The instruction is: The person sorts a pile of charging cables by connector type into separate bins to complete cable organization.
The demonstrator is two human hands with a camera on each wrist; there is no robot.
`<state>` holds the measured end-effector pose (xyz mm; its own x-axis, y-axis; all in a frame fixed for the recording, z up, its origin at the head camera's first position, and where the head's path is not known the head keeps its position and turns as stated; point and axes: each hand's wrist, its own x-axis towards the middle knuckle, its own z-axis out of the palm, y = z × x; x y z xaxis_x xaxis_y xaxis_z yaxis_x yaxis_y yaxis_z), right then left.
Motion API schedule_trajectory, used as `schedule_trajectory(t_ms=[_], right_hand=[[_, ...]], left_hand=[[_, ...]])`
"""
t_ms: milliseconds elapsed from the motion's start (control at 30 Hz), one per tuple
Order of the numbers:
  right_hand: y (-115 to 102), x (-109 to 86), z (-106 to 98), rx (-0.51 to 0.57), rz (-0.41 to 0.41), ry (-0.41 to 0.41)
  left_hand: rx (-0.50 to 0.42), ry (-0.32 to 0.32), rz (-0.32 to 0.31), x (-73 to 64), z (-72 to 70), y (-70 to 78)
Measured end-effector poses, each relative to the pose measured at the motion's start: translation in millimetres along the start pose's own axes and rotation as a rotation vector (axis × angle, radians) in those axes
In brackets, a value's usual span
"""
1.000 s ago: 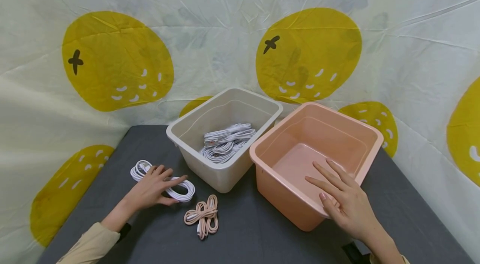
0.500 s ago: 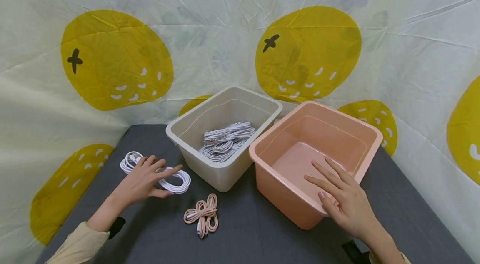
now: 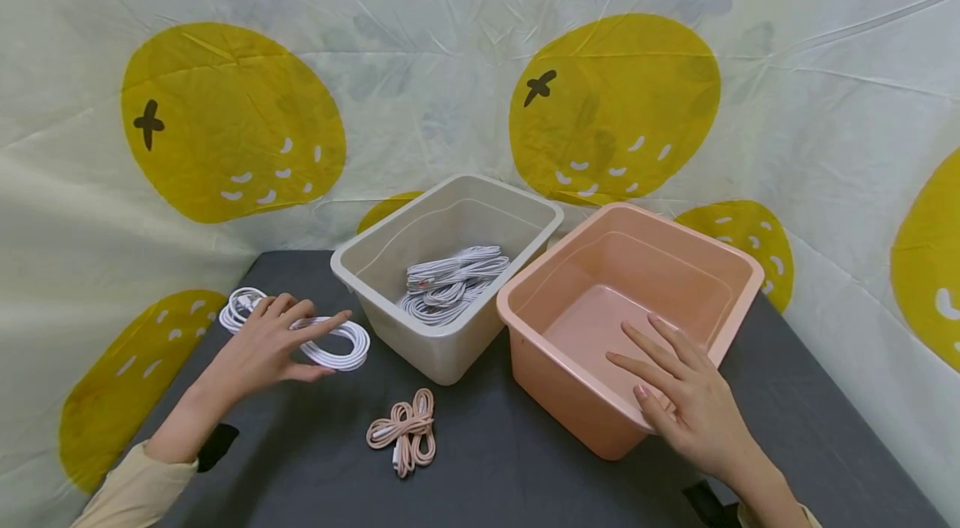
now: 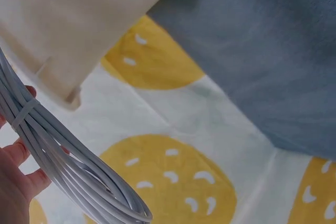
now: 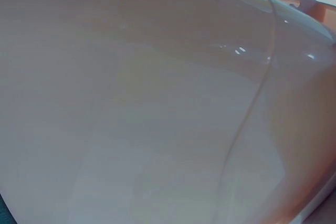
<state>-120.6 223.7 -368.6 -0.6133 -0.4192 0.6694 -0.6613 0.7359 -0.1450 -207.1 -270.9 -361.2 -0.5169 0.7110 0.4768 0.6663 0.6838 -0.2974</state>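
Observation:
My left hand point(image 3: 258, 349) holds a coiled white cable point(image 3: 363, 345) above the dark table, left of the cream bin. In the left wrist view a thin band ties the grey-looking cable bundle point(image 4: 68, 153) in the middle, and fingertips point(image 4: 38, 182) show along its side. My right hand point(image 3: 693, 403) is spread with straight fingers over the near edge of the pink bin point(image 3: 566, 403); whether it touches the rim is unclear. Only the bin's smooth pink wall point(image 5: 142, 103) fills the right wrist view, with no hand there.
Several white cable bundles point(image 3: 457, 270) lie inside the cream bin point(image 3: 408, 345), which stands close beside the pink bin. A tan cable point(image 3: 408, 428), folded into loops, rests on the dark tabletop point(image 3: 472, 478) in front. Behind hangs a patterned curtain point(image 3: 427, 87).
My left hand has moved up and to the left in the head view, carrying the coiled white cable. The right hand, both bins and the tan cable stay where they were.

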Motion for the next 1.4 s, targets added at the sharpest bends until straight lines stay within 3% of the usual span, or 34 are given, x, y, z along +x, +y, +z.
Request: schedule_trajectory(t_ms=[200,400,600,967,1400], right_hand=[[-1,-1.6,-3,-0.021,0.073,-0.083],[-1,-2.1,-2,-0.024,0.071,-0.082],[-1,-1.9,-3,-0.021,0.081,-0.09],[-2,-2.0,-3,-0.02,0.081,-0.088],[-1,-2.6,-2,-0.019,0.081,-0.085]], left_hand=[[0.021,0.053,0.01,7.8,-13.0,-4.7],[0.049,0.13,0.05,21.3,-24.6,-9.2],[0.008,0.106,0.051,40.2,-36.3,-12.3],[0.018,0.122,0.134,91.7,-46.8,-12.1],[0.023,0.127,0.156,155.1,-47.4,-8.8]])
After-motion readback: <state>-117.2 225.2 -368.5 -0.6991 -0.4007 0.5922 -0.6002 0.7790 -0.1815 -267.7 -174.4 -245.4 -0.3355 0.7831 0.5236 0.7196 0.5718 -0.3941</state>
